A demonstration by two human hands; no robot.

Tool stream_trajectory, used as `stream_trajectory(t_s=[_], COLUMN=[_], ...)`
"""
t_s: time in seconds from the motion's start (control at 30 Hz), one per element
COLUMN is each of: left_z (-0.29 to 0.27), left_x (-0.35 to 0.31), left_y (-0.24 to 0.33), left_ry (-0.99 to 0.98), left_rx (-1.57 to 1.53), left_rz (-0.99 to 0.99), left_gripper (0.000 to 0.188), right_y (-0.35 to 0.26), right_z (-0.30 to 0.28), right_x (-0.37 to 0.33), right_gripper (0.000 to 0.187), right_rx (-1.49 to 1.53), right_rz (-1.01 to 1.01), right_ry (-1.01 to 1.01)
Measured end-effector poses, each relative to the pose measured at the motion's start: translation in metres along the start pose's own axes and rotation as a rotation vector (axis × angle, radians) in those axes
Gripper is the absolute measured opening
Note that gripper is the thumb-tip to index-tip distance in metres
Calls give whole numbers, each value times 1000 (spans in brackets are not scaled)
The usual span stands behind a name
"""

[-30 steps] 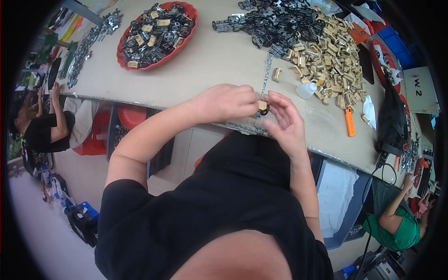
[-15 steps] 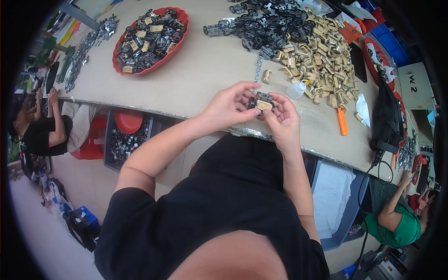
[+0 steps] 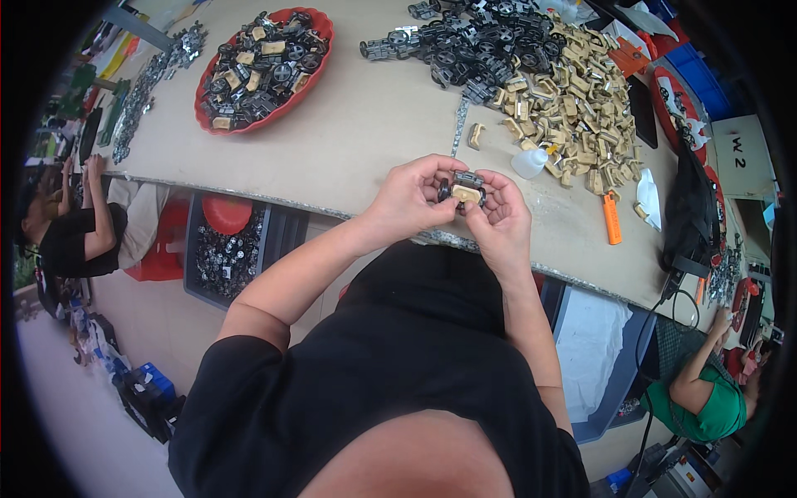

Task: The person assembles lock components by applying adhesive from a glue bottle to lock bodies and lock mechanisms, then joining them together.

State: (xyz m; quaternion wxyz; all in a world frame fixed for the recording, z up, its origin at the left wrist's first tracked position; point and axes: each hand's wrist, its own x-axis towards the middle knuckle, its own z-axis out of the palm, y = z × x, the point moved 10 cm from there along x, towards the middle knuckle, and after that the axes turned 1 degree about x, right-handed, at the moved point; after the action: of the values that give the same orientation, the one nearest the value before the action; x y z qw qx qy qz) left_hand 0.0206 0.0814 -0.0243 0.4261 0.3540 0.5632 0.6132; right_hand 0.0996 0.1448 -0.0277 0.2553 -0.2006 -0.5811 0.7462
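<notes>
"Where's the black-and-tan wheeled piece [image 3: 466, 193]?"

"Mid-frame, near the front edge of the bench [image 3: 374, 112], between the left hand [image 3: 407, 199] and right hand [image 3: 506, 220], fingers of both clamped on it."

"And around?"

"A red bowl [image 3: 297, 101] of similar pieces [image 3: 272, 50] sits upper left; loose tan parts [image 3: 581, 108] heap upper right, beside a white bottle [image 3: 527, 163]."

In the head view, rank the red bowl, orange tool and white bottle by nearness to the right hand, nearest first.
1. White bottle: just beyond the right hand.
2. Orange tool: to the hand's right.
3. Red bowl: farther up, leftward.
</notes>
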Motion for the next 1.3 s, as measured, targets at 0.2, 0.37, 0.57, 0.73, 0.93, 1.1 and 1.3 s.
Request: stream_trajectory(t_s=[0.2, 0.37, 0.57, 0.73, 0.93, 1.1, 1.3], left_z=[0, -4, -2, -5, -4, -6, -3], left_x=[-2, -4, -3, -4, -4, -4, -1], left_y=[2, 5, 12, 8, 0, 3, -4], left_ry=[17, 66, 50, 80, 38, 89, 49], left_rx=[11, 62, 83, 2, -35, -25, 38], left_rz=[61, 78, 126, 102, 48, 51, 11], left_gripper=[37, 34, 33, 34, 36, 33, 32], right_y=[-1, 1, 1, 2, -3, -1, -1], right_z=[0, -1, -1, 0, 4, 1, 3], right_x=[-1, -2, -2, 0, 0, -2, -4], right_gripper=[32, 31, 31, 32, 35, 35, 34], right_rx=[3, -4, 7, 28, 2, -4, -100], right_rz=[6, 4, 6, 23, -32, -33, -81], right_ry=[54, 74, 65, 44, 16, 42, 39])
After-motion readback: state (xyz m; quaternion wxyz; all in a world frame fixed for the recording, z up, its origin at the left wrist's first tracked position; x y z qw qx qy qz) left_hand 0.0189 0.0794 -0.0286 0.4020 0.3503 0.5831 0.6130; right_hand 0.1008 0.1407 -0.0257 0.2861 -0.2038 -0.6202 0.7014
